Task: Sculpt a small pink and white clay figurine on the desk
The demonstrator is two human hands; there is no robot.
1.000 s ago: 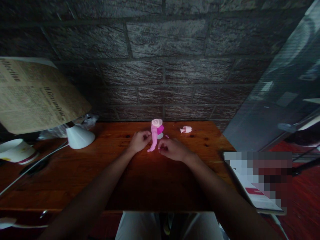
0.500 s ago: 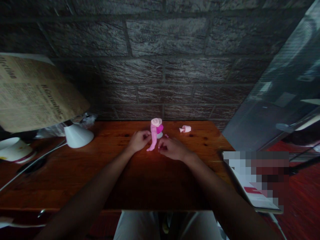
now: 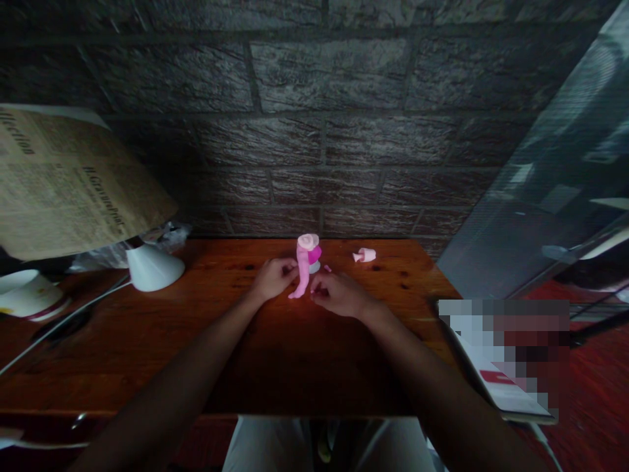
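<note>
A pink object shaped like a bent leg [image 3: 303,272] stands upright on the table, with a pale rounded top [image 3: 308,242]. Behind its right side show a magenta piece [image 3: 314,254] and a white round base [image 3: 314,267]. My left hand [image 3: 276,276] is close against the object's left side, fingers curled, their tips partly hidden. To the right of its lower end my right hand [image 3: 340,293] is closed, thumb and fingers together; whatever they pinch is too small to make out. A small pink bit [image 3: 327,268] lies just beyond my right hand.
A pale pink piece with a flared end [image 3: 366,255] lies farther right on the wooden table [image 3: 314,367]. At left are a lamp with a newsprint shade [image 3: 73,183] and white base [image 3: 156,267], its cord, and a paper cup [image 3: 29,295]. A brick wall [image 3: 324,137] rises behind.
</note>
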